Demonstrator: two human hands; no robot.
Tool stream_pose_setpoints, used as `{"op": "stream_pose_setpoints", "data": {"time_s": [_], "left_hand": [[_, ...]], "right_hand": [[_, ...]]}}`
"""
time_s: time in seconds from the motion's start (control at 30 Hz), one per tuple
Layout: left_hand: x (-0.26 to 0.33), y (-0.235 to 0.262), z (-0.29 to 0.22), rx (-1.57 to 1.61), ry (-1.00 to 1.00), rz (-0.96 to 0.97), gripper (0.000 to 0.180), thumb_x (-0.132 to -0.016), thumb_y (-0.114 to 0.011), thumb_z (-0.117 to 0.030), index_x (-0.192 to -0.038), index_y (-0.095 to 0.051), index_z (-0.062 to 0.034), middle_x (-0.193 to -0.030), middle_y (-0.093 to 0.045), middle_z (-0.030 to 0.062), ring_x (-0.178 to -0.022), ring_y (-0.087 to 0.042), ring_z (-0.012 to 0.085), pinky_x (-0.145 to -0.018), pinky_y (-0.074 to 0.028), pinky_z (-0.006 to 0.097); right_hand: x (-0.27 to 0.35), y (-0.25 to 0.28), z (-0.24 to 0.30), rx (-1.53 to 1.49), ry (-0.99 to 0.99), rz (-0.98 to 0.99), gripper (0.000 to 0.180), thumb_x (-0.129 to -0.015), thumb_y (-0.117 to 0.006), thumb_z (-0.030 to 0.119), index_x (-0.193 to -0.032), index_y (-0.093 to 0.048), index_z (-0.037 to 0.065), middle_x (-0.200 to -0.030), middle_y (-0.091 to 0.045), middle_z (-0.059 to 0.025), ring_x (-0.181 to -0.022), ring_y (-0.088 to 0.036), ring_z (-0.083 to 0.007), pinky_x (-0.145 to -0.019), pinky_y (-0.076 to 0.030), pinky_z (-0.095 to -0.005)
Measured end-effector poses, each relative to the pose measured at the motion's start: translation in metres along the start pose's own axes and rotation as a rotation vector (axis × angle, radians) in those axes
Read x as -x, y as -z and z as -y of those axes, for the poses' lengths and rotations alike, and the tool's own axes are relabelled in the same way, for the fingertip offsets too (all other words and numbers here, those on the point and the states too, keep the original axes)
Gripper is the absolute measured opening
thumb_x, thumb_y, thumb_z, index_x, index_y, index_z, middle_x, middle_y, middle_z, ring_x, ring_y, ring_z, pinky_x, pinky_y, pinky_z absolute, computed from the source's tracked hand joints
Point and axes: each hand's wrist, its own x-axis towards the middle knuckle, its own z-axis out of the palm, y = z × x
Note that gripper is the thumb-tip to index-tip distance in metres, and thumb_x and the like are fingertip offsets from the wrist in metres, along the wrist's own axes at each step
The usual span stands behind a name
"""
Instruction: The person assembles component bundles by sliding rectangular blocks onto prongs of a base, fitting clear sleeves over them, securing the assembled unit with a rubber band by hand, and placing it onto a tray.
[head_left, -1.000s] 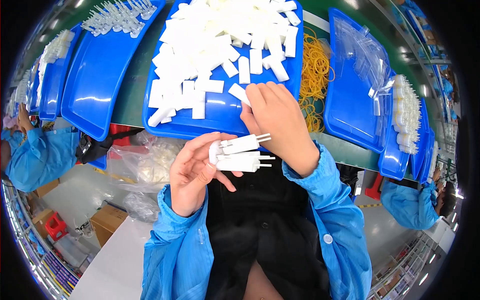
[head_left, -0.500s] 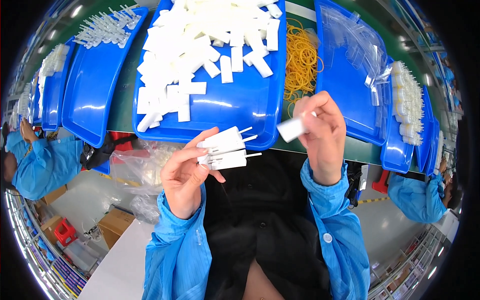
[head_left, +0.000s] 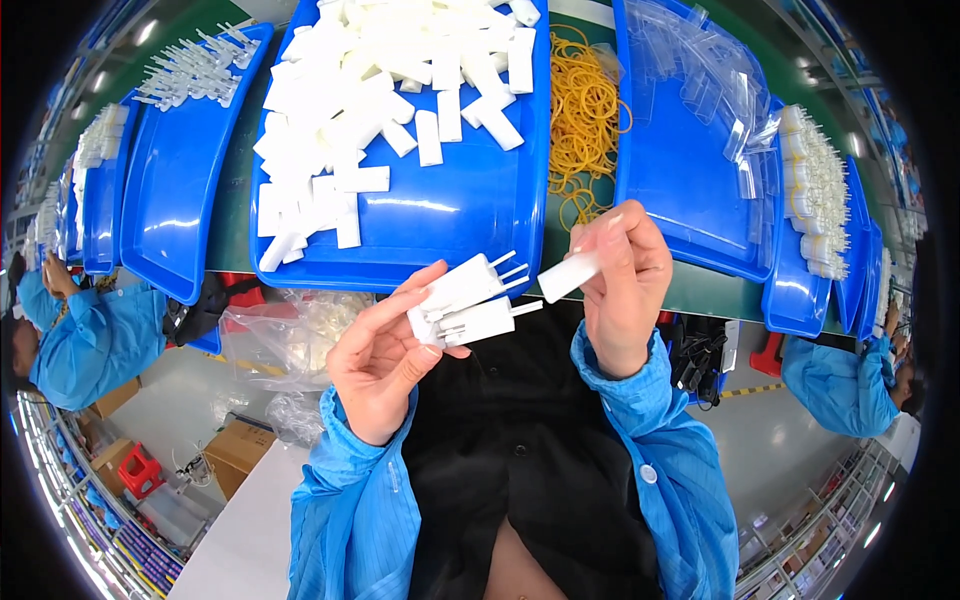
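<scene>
My left hand (head_left: 382, 362) is closed around a white plastic piece with several thin prongs (head_left: 470, 302). White rectangular sleeves sit on some of its prongs, and the thin tips stick out to the right. In my right hand (head_left: 626, 285), a loose white rectangular block (head_left: 567, 277) is pinched between thumb and fingers. It is tilted and slightly blurred, close to the prong tips but seemingly apart from them. Similar white blocks (head_left: 425, 138) are heaped in the large blue tray (head_left: 420, 245) beyond my hands.
Yellow rubber bands (head_left: 582, 120) lie right of the large tray. Clear plastic pieces (head_left: 715, 75) lie in a blue tray (head_left: 680, 190). Pronged white pieces (head_left: 195, 70) fill the far end of a left tray (head_left: 175, 190). Co-workers in blue (head_left: 95, 335) sit at both sides.
My right hand has brought the white block left and slightly down, closer to the pronged piece. My left hand has turned a little and shifted right. The whole view has shifted slightly.
</scene>
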Motion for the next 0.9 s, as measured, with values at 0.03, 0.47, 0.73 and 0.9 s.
{"op": "stream_pose_setpoints", "data": {"time_s": [0.03,0.47,0.73,0.9], "left_hand": [[0.0,0.0,0.0,0.0,0.001,-0.001,0.044,-0.081,-0.064,-0.014,-0.119,-0.048,0.0005,-0.125,-0.045,0.0279,-0.103,-0.057,0.0352,-0.066,-0.057,0.04],[0.002,0.0,0.0,0.073,-0.018,0.04,0.04,-0.079,-0.062,0.002,-0.116,-0.048,0.006,-0.127,-0.043,0.0283,-0.103,-0.057,0.0343,-0.079,-0.054,0.04],[0.003,0.003,0.004,-0.019,-0.074,0.019,0.042,-0.081,-0.064,-0.012,-0.118,-0.05,-0.0003,-0.126,-0.045,0.0276,-0.104,-0.056,0.0361,-0.073,-0.056,0.042],[0.004,0.004,0.005,0.022,-0.062,0.035,0.042,-0.075,-0.064,0.007,-0.114,-0.05,0.0073,-0.125,-0.044,0.0293,-0.102,-0.058,0.0327,-0.083,-0.052,0.038]], "right_hand": [[0.0,-0.002,0.003,-0.104,-0.044,-0.058,0.016,-0.089,-0.056,0.012,-0.077,-0.054,0.002,-0.065,-0.057,-0.0003,-0.052,-0.043,0.0003,-0.045,-0.029,-0.0153],[0.003,-0.002,-0.014,0.098,0.102,-0.141,0.023,-0.087,-0.06,0.012,-0.067,-0.052,0.003,-0.055,-0.05,0.0043,-0.051,-0.037,0.0021,-0.044,-0.025,-0.0171],[0.002,-0.009,-0.016,0.151,0.164,-0.21,0.027,-0.085,-0.063,0.012,-0.064,-0.048,0.004,-0.053,-0.047,0.0055,-0.049,-0.034,0.0017,-0.044,-0.023,-0.0171],[0.009,-0.01,-0.02,0.349,0.275,-0.167,0.027,-0.084,-0.064,0.012,-0.065,-0.047,0.003,-0.05,-0.045,0.0044,-0.047,-0.032,0.0005,-0.042,-0.022,-0.0188]]}}
